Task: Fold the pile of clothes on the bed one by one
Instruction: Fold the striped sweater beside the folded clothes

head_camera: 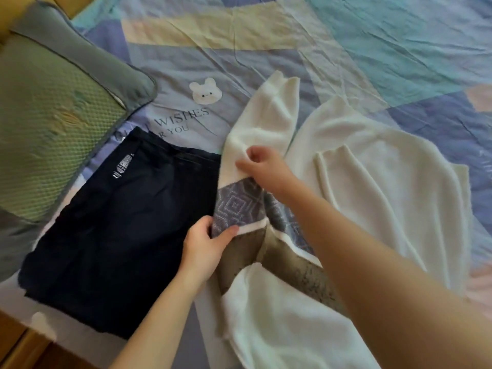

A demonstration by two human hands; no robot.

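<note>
Pinching the white sweater (372,166) with both hands, left hand (205,249) at the patterned band, right hand (266,166) on its sleeve, we should fold that sleeve inward, smooth.

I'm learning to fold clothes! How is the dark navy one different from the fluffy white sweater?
The dark navy garment lies folded in a neat rectangle; the fluffy white sweater is spread out, sleeves loose. No hand grips the navy one; the left hand and right hand both grip the sweater. Both lie on the bed.
</note>
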